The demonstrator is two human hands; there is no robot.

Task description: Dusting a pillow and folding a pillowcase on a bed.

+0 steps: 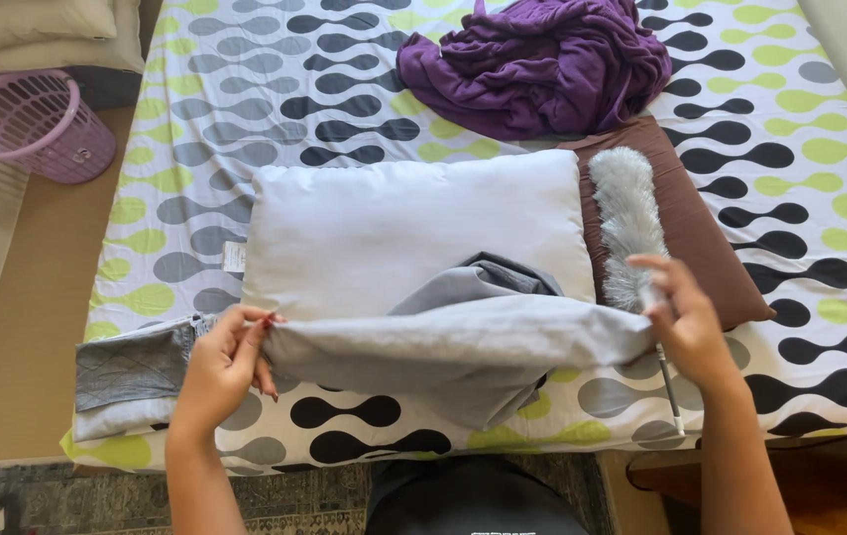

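A white pillow [394, 223] lies on a bed with a patterned sheet [245, 89]. Over its near edge stretches a grey pillowcase [463, 347], held taut between my hands. My left hand [230, 362] pinches the case's left corner. My right hand [686, 322] grips the right corner, fingers curled around the fabric. The case's open part bunches up in the middle over the pillow.
A fluffy grey duster [626, 218] lies on a brown pillow [701, 238] just right of the white one. A purple blanket [542, 64] is heaped at the far side. Folded grey cloth [131, 381] sits at the bed's near left. A lilac basket [37, 124] stands on the floor.
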